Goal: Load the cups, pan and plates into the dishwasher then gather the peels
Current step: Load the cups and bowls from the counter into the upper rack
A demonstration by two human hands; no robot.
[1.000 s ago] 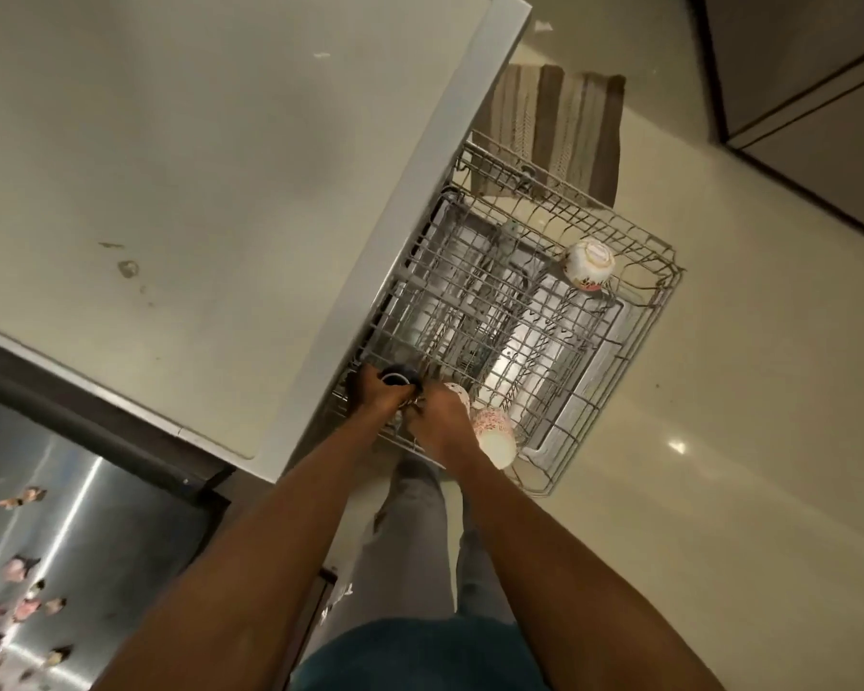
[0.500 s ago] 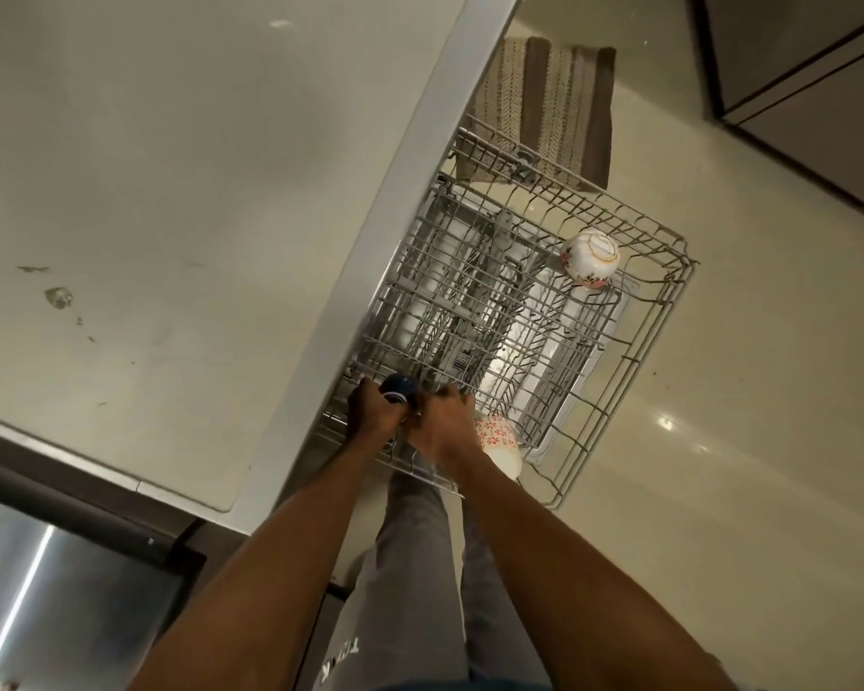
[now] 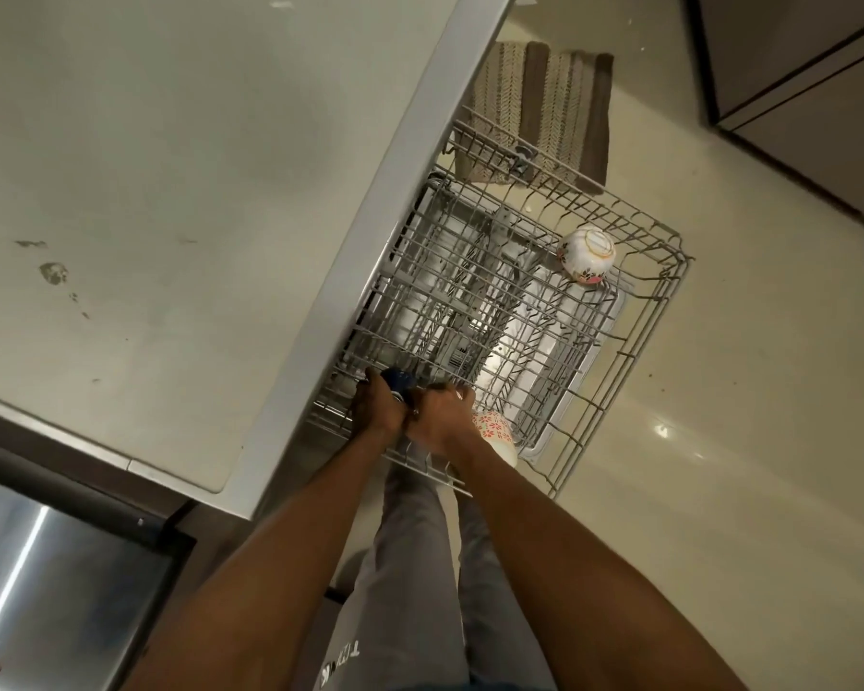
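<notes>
Steel of the sink (image 3: 46, 581) fills our lower left corner, and the peels that lay on it a second ago have slipped out of view as our head turned toward the rack. Right of it runs the pale counter (image 3: 170, 192), stained but carrying no dishes that we can see. Past its edge the wire rack (image 3: 639, 341) stands pulled out over the floor. At its near left corner our left hand (image 3: 377, 411) curls its grip around a dark blue cup (image 3: 397, 379), which sits low among the wires; over the last second it has stayed in that same corner, so we judge we are seating it, not carrying it. Our right hand (image 3: 437, 416) works just beside, touching the left, fingers bent at the same spot; whether its grip pinches the cup or a wire we cannot tell. Immediately right of that wrist a red-flowered cup (image 3: 495, 433) lies in the rack, and well apart, at the far right corner, a white floral cup (image 3: 587, 254) rests upside down, unmoved. A striped mat (image 3: 544, 107) lies beyond on the floor. Cups look nearly done; pan, plates and peels remain.
</notes>
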